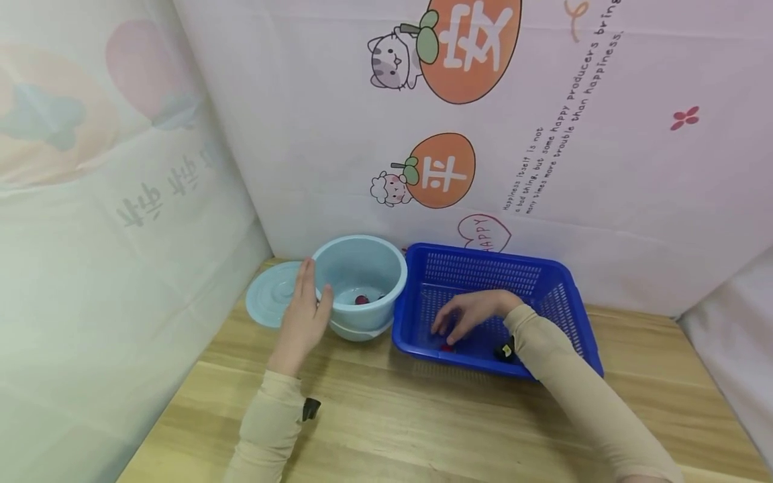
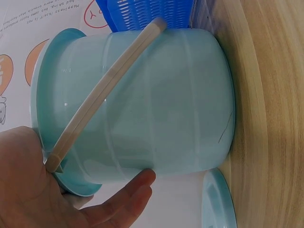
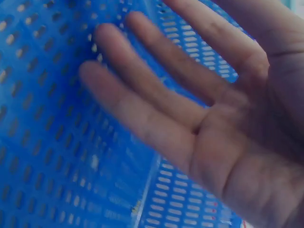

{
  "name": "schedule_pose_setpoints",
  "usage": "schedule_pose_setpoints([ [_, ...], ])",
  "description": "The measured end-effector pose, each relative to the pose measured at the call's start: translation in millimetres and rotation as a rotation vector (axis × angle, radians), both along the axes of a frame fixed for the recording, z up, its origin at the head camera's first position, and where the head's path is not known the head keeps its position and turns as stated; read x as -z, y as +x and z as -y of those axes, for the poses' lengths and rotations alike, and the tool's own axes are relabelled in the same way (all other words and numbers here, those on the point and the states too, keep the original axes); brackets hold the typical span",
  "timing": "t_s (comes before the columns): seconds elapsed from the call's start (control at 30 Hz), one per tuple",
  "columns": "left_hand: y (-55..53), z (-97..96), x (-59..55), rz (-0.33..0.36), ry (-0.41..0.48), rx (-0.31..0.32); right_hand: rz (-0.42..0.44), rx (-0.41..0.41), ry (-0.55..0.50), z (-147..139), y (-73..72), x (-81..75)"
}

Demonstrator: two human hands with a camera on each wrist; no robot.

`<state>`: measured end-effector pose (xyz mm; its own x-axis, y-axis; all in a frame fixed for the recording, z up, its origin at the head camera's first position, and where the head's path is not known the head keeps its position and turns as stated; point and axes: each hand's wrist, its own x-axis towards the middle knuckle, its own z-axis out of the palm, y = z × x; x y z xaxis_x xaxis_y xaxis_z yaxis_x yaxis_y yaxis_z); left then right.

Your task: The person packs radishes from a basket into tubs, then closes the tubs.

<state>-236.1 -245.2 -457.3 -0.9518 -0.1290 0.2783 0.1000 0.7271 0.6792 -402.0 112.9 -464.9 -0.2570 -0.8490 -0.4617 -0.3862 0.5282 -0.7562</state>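
**Right hand down in the basket, left hand on the bucket**

I see my right hand (image 1: 474, 312) inside the blue basket (image 1: 561, 282), fingers (image 3: 142, 109) straight and spread, a small red piece (image 1: 447, 347) just under the fingertips. My left hand (image 1: 304, 318) rests against the light blue bucket (image 1: 362, 268), fingers relaxed along its wall. Beyond them lies the lid (image 1: 272, 292).

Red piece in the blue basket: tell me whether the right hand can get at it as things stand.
Probably yes. The right hand is already inside the blue basket, fingers open just above the red piece, with nothing visible between them. The left hand rests against the pale blue bucket.
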Motion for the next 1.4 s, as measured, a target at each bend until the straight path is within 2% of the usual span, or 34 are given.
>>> schedule_pose_setpoints([
  [0.23,-1.5,1.2,-4.5,-0.004,0.007,-0.001,0.051,-0.023,0.088,4.5,0.8,1.6],
  [0.5,-3.1,1.5,-3.4,0.004,0.008,-0.004,0.109,-0.087,0.142,6.9,4.3,3.8],
  [0.7,-2.6,1.7,-3.1,-0.003,0.01,-0.004,0.073,-0.149,0.126,8.9,3.0,4.0],
  [0.77,-2.3,1.9,-3.1,-0.004,0.011,-0.004,0.066,-0.139,0.13,9.4,2.6,4.4],
  [0.97,-2.8,2.2,-1.8,-0.002,0.013,-0.004,0.117,-0.037,0.139,10.3,3.3,5.6],
  [1.2,-5.4,0.9,-0.2,-0.002,0.01,0.004,0.145,-0.02,0.122,9.0,3.2,6.4],
  [1.4,-6.0,0.2,0.5,-0.004,0.004,0.006,0.163,-0.039,0.109,8.3,3.1,6.8],
])
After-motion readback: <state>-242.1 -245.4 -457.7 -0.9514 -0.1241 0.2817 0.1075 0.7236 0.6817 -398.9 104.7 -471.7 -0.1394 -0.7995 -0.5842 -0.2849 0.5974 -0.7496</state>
